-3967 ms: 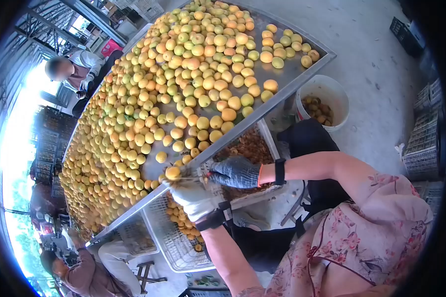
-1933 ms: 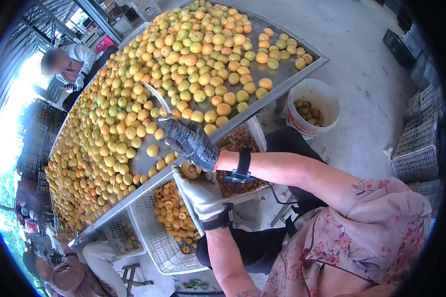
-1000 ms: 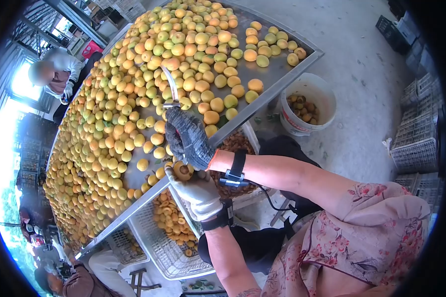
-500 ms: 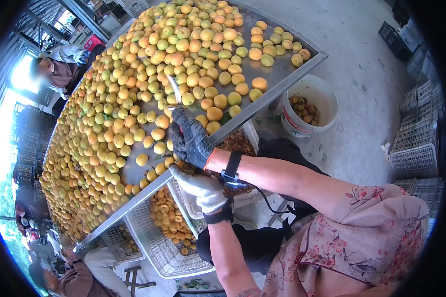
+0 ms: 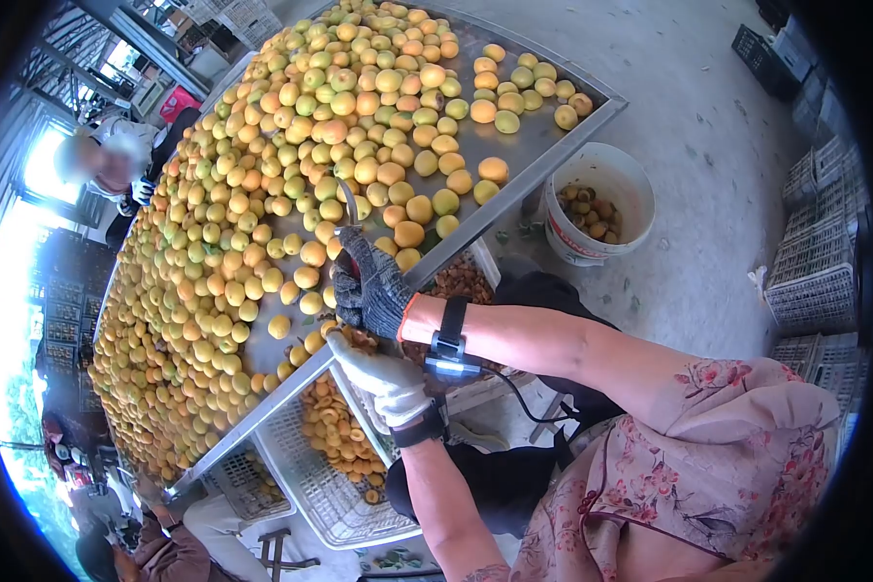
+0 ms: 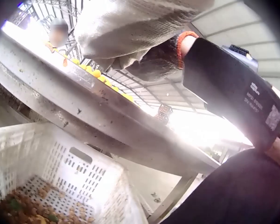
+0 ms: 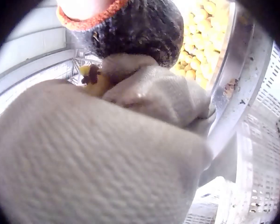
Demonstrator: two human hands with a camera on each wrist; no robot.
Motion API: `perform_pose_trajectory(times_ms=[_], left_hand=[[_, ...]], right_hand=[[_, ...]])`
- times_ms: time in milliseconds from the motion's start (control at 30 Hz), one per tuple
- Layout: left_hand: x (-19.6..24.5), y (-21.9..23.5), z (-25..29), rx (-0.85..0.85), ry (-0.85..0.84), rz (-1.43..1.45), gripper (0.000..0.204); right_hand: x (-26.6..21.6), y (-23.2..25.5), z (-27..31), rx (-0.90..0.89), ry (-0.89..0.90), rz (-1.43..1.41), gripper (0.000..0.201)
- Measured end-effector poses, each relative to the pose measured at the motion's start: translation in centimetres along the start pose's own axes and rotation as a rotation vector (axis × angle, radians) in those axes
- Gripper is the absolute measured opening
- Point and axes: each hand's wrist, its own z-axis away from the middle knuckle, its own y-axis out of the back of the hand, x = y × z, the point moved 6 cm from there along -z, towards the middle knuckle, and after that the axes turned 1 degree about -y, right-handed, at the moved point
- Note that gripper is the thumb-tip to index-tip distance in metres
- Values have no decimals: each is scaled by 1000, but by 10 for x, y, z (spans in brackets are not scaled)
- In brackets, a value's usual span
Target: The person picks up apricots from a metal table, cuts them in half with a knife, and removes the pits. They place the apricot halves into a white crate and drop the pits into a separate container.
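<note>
Left hand (image 5: 378, 376) in a white glove curls round a cut apricot piece (image 7: 94, 80), fingers clamped on it; orange flesh with a dark pit spot peeks out between glove folds in the right-wrist view. Right hand (image 5: 371, 283) in a dark knit glove grips a small knife (image 5: 349, 206), blade pointing to 12 o'clock over the fruit. Compared with a second ago the right hand has dropped back toward the table edge and sits right on top of the left hand, touching it; the apricot that showed openly in the left palm is now mostly hidden between the two gloves. Judging from that, the fruit is being worked at the pit, halving or pitting stage, not yet dropped. Piece sits at the steel table rim (image 5: 514, 180), 6 o'clock of the big apricot pile (image 5: 291, 165). Below the hands, at 7 o'clock, white crate (image 5: 320, 485) with cut halves; at 3 o'clock a tray of brown pits (image 5: 461, 281). White bucket (image 5: 601, 173) with fruit at 2 o'clock on the concrete floor. Another person (image 5: 107, 160) sits at 10 o'clock across the table.
</note>
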Motion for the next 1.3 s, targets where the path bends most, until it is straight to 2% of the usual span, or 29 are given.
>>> perform_pose_trajectory(times_ms=[33, 100, 200, 233, 267, 300, 333, 367, 400, 433, 467, 533, 567, 633, 667, 700, 733, 767, 800, 867, 933, 967, 1000, 1100, 1133, 1200, 1233, 1267, 1300], left_hand=[[-2, 4, -3, -3, -1, -2, 36], [4, 4, -11, -164, -281, -417, 35], [6, -6, -8, -105, -303, -279, 40], [10, -11, -5, -96, -196, -294, 45], [14, -6, -7, -96, -202, -297, 45], [7, 3, -11, -147, -36, -218, 46], [0, 11, -15, -196, 131, -142, 48], [0, 13, -21, -263, 179, -64, 52], [1, 13, -21, -263, 174, -66, 52], [0, 12, -20, -271, 233, 29, 51], [-2, 12, -20, -278, 291, 124, 51], [-7, 14, -23, -319, 313, 136, 50], [0, 7, -14, -221, 289, 118, 50], [4, 15, -12, -59, 237, 62, 49], [13, 26, -13, -52, 224, 58, 49], [30, 40, -15, -144, 162, -223, 46], [45, 48, -19, -235, 99, -505, 43], [67, 55, -28, -160, -114, -623, 36], [80, 80, -49, -97, -247, -982, 40], [108, 103, -79, 150, -529, -1469, 45], [104, 106, -119, 89, -431, -1195, 50], [114, 64, -102, 36, -450, -1303, 52], [95, 70, -134, -53, -312, -1164, 52], [43, 87, -220, -245, -454, -1401, 52], [46, 79, -218, -250, -453, -1402, 52], [62, 58, -199, -225, -328, -1417, 48], [65, 60, -192, -149, -138, -986, 41], [68, 56, -179, -182, -16, -594, 38], [78, 45, -160, -299, -59, -451, 39]], right_hand=[[-1, 0, 0, -17, 9, 11, 44], [-4, -5, 6, -32, 16, 22, 43], [-13, -14, 20, -35, 96, 118, 38], [-14, -12, 18, -119, 55, 172, 34], [-12, -8, 12, -204, 12, 225, 30], [-5, 27, -27, -372, 33, 496, 23], [-6, 17, -15, -376, 33, 489, 23], [-15, 3, 7, -265, 111, 637, 19], [-22, -4, 19, -151, 189, 787, 16], [-21, -10, 17, -212, 270, 958, 17], [-22, -6, 17, -218, 267, 958, 17], [-20, -4, 30, -363, 218, 1618, 23], [-19, -9, 36, -475, 512, 1758, 24], [-13, 1, 37, -528, 530, 1812, 25], [-9, 0, 40, -579, 551, 1867, 27], [-11, -2, 44, -515, 638, 1852, 30], [-14, -9, 48, -526, 645, 1840, 30], [-20, -12, 51, -469, 529, 1799, 31], [-23, -11, 52, -410, 412, 1753, 32], [-29, -13, 54, -364, 427, 1617, 34], [-36, -12, 49, -293, 293, 1463, 36], [-37, -12, 45, -339, 404, 1399, 37], [-38, -5, 41, -335, 412, 1398, 37], [-48, -10, 41, -252, 316, 1463, 33], [-50, -8, 40, -246, 317, 1461, 33], [-55, -6, 39, -221, 330, 1345, 32], [-56, -7, 39, -207, 273, 1373, 32], [-59, -23, 47, -209, 276, 1372, 32], [-52, -10, 43, -241, 272, 1330, 33]])
